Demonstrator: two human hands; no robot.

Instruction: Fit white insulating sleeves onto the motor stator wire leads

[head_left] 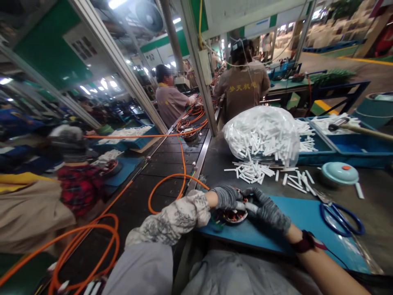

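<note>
Both my hands wear grey knit gloves and meet over a round motor stator [235, 216] with copper windings, which lies on a blue mat [307, 217]. My left hand [226, 197] curls over the stator's upper left rim. My right hand [267, 209] holds a short white tube [249, 207] against the stator's right side. Loose white tubes [254, 171] lie scattered on the dark bench just beyond, below a clear bag [264, 133] stuffed with more of them.
Blue-handled scissors [340, 217] lie on the mat's right end, a pale teal lid [340, 173] behind them. Blue bins [353, 149] stand at back right. An orange hose [172, 180] loops over the conveyor [159, 164] on the left. Co-workers [242, 84] stand further along the line.
</note>
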